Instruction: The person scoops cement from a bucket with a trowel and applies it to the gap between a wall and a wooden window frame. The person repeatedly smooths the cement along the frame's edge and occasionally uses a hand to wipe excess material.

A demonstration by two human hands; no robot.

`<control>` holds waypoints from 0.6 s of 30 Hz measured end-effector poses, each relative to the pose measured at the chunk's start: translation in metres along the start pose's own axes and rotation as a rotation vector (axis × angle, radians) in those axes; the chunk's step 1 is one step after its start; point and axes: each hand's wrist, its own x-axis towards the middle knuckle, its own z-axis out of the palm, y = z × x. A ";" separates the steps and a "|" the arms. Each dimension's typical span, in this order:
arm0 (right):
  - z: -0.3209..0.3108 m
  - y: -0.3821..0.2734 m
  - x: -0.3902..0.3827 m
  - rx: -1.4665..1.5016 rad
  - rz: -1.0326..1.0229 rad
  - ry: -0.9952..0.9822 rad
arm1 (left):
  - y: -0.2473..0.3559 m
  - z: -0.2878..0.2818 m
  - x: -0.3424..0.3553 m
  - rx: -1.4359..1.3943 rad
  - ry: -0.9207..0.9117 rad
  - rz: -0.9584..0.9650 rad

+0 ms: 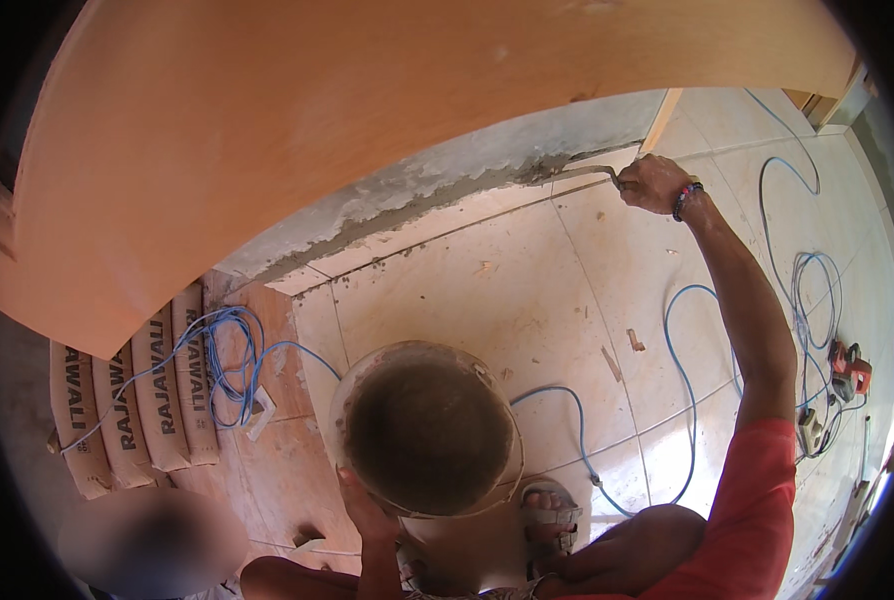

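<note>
My right grip is wrapped around the handle of the trowel, way out at the foot of the grey wall. My left grip touches the side of the bucket near me, but I can't tell if it pinches or just rests there. My arm reaches far, so the trowel could wobble and smear the pale tiles. The blue cord shows on both sides of the bucket, so a snag could tip it over

Tiled floor with 4 brown sacks, blue cable, red tool
</note>
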 end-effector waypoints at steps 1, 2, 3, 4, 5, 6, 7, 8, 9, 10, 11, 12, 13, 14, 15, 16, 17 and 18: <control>-0.004 -0.006 0.006 0.005 0.041 -0.032 | 0.000 0.001 0.000 -0.010 0.008 -0.002; -0.007 -0.010 0.011 0.009 0.083 -0.064 | 0.000 0.002 0.000 -0.021 0.015 -0.005; -0.011 -0.009 0.015 0.018 0.087 -0.062 | 0.000 0.003 0.000 -0.032 0.021 -0.009; -0.017 -0.007 0.020 0.028 0.092 -0.057 | -0.009 -0.008 0.002 0.065 0.035 0.029; -0.022 -0.007 0.025 0.040 0.094 -0.051 | -0.028 -0.031 0.005 0.164 0.052 0.070; -0.023 -0.009 0.031 0.056 0.109 -0.066 | -0.036 -0.044 0.006 0.223 0.072 0.087; -0.035 -0.009 0.032 0.057 0.132 -0.078 | -0.047 -0.053 0.008 0.269 0.082 0.100; -0.042 -0.015 0.032 0.072 0.146 -0.094 | -0.048 -0.057 0.008 0.279 0.098 0.094; -0.050 -0.021 0.032 0.081 0.188 -0.123 | -0.048 -0.061 0.008 0.287 0.108 0.092; -0.055 -0.023 0.029 0.076 0.192 -0.103 | -0.048 -0.059 0.007 0.287 0.112 0.083; -0.059 -0.025 0.025 0.072 0.196 -0.083 | -0.046 -0.056 0.006 0.286 0.111 0.078; -0.059 -0.026 0.023 0.067 0.200 -0.063 | -0.043 -0.053 0.006 0.223 0.096 0.058; -0.058 -0.018 0.020 0.034 0.169 -0.016 | -0.040 -0.043 0.006 0.154 0.075 0.032; -0.056 -0.016 0.017 0.030 0.169 -0.006 | -0.025 -0.024 0.006 0.030 0.050 -0.010; -0.055 -0.018 0.013 0.031 0.166 0.006 | -0.014 -0.013 0.004 -0.091 0.028 -0.046; -0.056 -0.018 0.008 0.029 0.164 0.022 | -0.010 -0.011 0.003 -0.079 0.025 -0.044; -0.055 -0.018 0.003 0.046 0.130 0.057 | -0.008 -0.010 0.002 -0.067 0.023 -0.042; -0.053 -0.018 -0.002 0.064 0.094 0.092 | -0.005 -0.008 0.002 -0.055 0.022 -0.039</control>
